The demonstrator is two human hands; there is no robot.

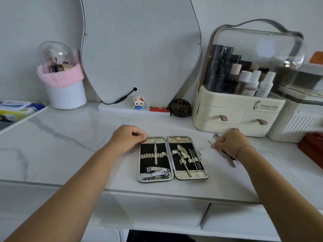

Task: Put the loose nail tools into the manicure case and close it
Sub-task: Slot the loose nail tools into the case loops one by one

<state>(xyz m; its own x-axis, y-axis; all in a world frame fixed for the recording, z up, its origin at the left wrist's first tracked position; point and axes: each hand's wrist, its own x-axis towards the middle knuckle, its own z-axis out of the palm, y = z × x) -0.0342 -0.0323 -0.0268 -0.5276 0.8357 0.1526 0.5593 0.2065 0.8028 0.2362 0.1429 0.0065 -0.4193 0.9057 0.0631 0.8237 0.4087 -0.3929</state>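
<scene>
The manicure case (172,178) lies open and flat on the white marble table (70,145). Its left half holds a slim file and two nail clippers (156,172); its right half holds several thin tools under elastic loops. My left hand (128,137) rests with curled fingers on the case's top left corner. My right hand (230,143) lies over a bunch of loose metal nail tools (228,158) right of the case, fingers curled onto them. Tool tips stick out above and below the hand.
A cream cosmetics organiser (237,112) with a clear lid stands close behind my right hand. A mirror (139,49), a small toy figure (138,102), a dark round ornament (180,107) and a white brush pot (66,95) line the back. A red object (312,147) sits far right.
</scene>
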